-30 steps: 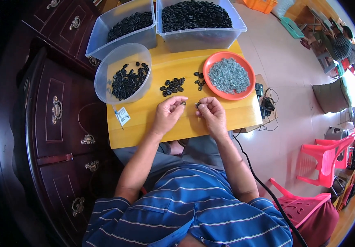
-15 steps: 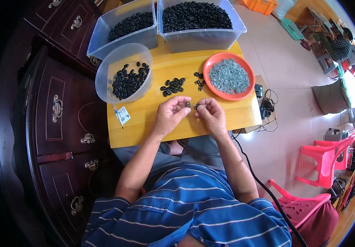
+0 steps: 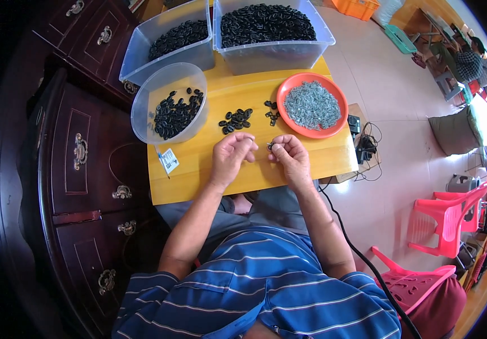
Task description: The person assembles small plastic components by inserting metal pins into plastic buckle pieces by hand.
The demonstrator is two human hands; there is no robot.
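Observation:
My left hand (image 3: 232, 157) hovers over the near part of the yellow table, thumb and fingers drawn together; whatever is between them does not show. Just to its right, my right hand (image 3: 291, 160) pinches a small dark piece (image 3: 270, 146) between thumb and forefinger. A gap separates the two hands. Beyond my left hand lies a small pile of black oval pieces (image 3: 235, 120). A few smaller black pieces (image 3: 271, 113) lie beside an orange-red plate (image 3: 343, 113) heaped with small silvery metal parts (image 3: 312, 106).
A round translucent tub (image 3: 142, 121) with black oval pieces stands at the left. Behind are two clear bins, left (image 3: 136, 62) and right (image 3: 271, 53), full of black pieces. A dark drawer cabinet (image 3: 74, 186) flanks the table's left. A black cable (image 3: 362, 254) runs past my right side.
The dark oval piece that showed at my left fingertips is out of sight, and those fingers have turned and closed inward. My right hand keeps its pinch, nearly still.

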